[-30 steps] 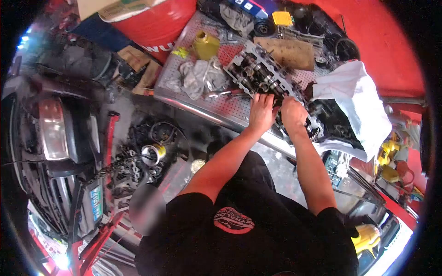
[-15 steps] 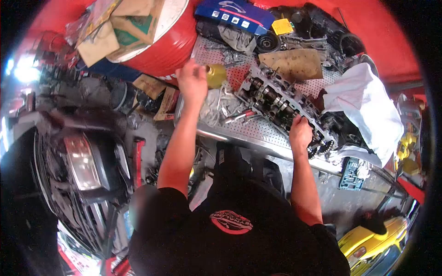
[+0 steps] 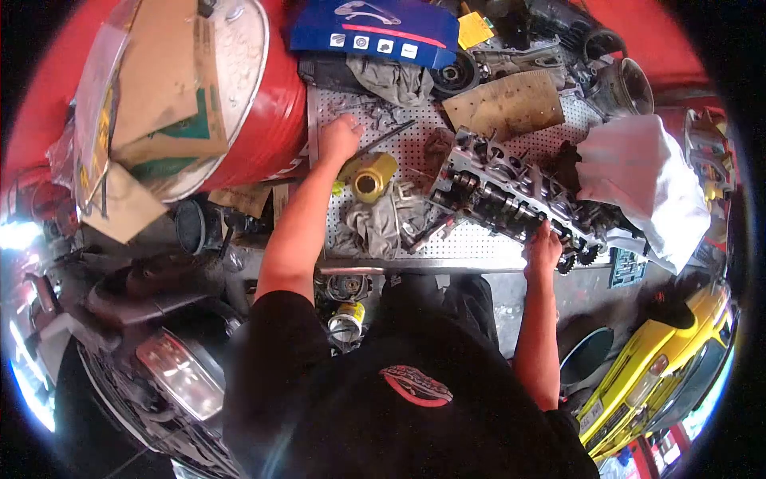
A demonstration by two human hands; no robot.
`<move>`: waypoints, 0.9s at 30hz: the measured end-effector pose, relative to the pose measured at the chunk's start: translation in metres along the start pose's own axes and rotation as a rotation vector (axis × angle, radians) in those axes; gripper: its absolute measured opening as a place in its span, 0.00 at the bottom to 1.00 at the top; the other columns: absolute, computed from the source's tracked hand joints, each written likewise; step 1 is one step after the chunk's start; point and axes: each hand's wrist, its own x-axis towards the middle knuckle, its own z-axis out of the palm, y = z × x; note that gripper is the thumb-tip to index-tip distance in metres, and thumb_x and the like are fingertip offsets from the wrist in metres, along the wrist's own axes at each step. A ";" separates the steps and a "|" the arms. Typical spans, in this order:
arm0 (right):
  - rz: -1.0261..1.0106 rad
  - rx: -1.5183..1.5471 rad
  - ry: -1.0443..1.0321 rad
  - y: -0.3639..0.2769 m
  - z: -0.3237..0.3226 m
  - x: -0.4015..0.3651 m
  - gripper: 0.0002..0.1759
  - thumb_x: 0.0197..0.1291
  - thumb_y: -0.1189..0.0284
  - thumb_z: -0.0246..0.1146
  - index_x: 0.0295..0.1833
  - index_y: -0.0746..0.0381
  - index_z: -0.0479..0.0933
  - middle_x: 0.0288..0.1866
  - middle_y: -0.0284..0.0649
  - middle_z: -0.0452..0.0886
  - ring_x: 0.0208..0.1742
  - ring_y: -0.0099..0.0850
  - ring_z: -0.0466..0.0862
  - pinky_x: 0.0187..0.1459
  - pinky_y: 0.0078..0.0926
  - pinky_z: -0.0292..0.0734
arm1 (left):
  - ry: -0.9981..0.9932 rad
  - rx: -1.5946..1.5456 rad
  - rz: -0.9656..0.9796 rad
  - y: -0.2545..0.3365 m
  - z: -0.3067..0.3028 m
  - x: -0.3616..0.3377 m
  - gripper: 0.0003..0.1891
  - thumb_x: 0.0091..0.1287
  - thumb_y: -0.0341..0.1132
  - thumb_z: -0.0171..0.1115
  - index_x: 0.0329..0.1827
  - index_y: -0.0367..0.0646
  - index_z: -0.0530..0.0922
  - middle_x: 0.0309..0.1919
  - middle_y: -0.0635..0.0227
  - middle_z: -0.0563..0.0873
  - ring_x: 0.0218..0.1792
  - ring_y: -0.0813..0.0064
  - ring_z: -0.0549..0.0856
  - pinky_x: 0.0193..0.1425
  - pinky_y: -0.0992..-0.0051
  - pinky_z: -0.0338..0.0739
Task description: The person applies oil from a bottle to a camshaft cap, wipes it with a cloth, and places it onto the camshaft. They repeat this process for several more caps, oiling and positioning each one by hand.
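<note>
My left hand (image 3: 341, 137) is at the back left of a perforated metal bench top, its fingers curled by some small metal parts (image 3: 381, 114). What they may hold is hidden. A thin dark rod (image 3: 387, 137) lies just right of it. Nearer to me stands a yellow, open-mouthed container (image 3: 375, 177), beside a crumpled grey rag (image 3: 375, 223). My right hand (image 3: 544, 247) grips the near side of an engine cylinder head (image 3: 499, 190), fingers bent over it by the camshaft. The head lies diagonally on the bench.
Stained cardboard (image 3: 507, 104) lies behind the cylinder head, and a white cloth (image 3: 638, 180) drapes over parts on the right. A blue box (image 3: 375, 28) sits at the back. At left stands a red drum (image 3: 275, 112) with cardboard on top. Tools (image 3: 431, 233) rest near the bench's front edge.
My view has shifted. My left hand has gone from beside the yellow container to behind it, over the small metal parts. My right hand stays at the cylinder head.
</note>
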 end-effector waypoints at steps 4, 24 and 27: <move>0.268 0.286 0.073 0.004 -0.006 0.012 0.22 0.74 0.51 0.55 0.33 0.55 0.74 0.21 0.33 0.72 0.17 0.25 0.71 0.18 0.28 0.66 | -0.076 -0.064 -0.106 -0.010 0.028 0.033 0.23 0.62 0.52 0.70 0.52 0.44 0.84 0.48 0.50 0.89 0.51 0.49 0.87 0.56 0.55 0.80; 0.515 0.583 -0.097 -0.020 -0.012 0.005 0.23 0.78 0.49 0.49 0.34 0.53 0.71 0.21 0.26 0.69 0.14 0.21 0.64 0.14 0.20 0.57 | -0.114 -0.760 -0.575 0.000 0.086 0.056 0.12 0.61 0.30 0.74 0.36 0.40 0.75 0.21 0.66 0.82 0.16 0.76 0.77 0.15 0.73 0.72; 0.579 0.711 -0.054 -0.020 -0.012 0.006 0.23 0.78 0.48 0.49 0.36 0.53 0.72 0.23 0.26 0.70 0.16 0.21 0.65 0.15 0.20 0.57 | -0.078 -0.907 -0.589 0.003 0.072 0.036 0.11 0.60 0.26 0.73 0.37 0.40 0.75 0.21 0.65 0.82 0.15 0.76 0.78 0.14 0.72 0.72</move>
